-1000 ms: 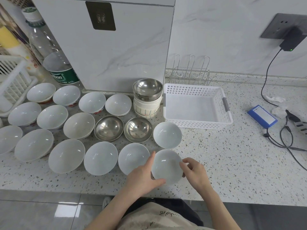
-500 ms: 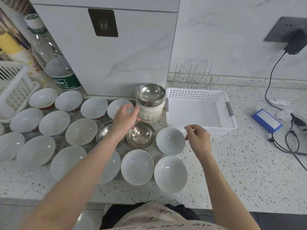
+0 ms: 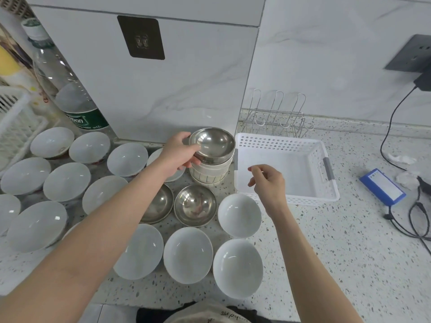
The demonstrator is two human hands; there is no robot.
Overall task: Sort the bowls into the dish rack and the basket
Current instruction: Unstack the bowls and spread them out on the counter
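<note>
My left hand (image 3: pixel 178 152) grips the rim of the steel bowl (image 3: pixel 212 145) that tops the stack of striped bowls (image 3: pixel 210 172), just left of the white basket (image 3: pixel 285 145). My right hand (image 3: pixel 268 183) hovers over the basket's near-left corner, fingers loosely curled, holding nothing. The wire dish rack (image 3: pixel 277 117) stands just behind the basket. White bowls (image 3: pixel 239 214) and two more steel bowls (image 3: pixel 195 205) sit on the tabletop (image 3: pixel 338 252) left of the basket.

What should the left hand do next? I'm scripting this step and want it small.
Probably lift the steel bowl straight up off the striped stack: the left hand already grips its rim, and the white basket beside it is empty. The right hand holds nothing.
</note>
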